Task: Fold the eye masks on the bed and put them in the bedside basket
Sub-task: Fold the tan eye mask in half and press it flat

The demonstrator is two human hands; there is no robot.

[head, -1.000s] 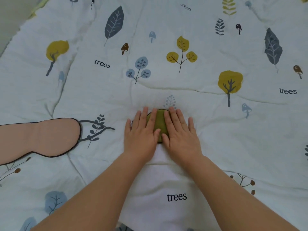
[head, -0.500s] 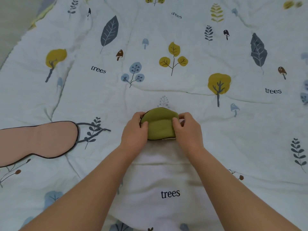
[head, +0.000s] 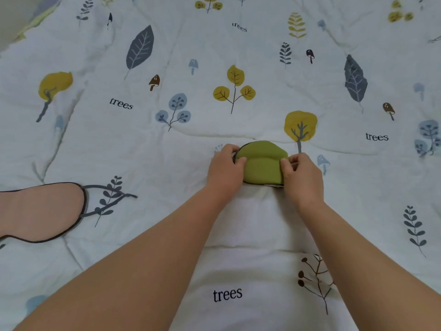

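Note:
A folded green eye mask (head: 262, 164) lies on the bed in the middle of the view. My left hand (head: 225, 172) pinches its left edge and my right hand (head: 302, 176) pinches its right edge, thumbs on top. A pink eye mask (head: 39, 211) with dark trim and a dark strap lies flat and unfolded at the left edge, partly cut off by the frame. No basket is in view.
The bed is covered by a white quilt (head: 238, 235) printed with leaves, trees, mushrooms and the word "trees". The bed's edge and a strip of floor (head: 12, 17) show at the top left corner.
My hands went from pressing flat on the green mask to gripping its two sides. The folded mask now shows between them. The view shifted slightly left and up.

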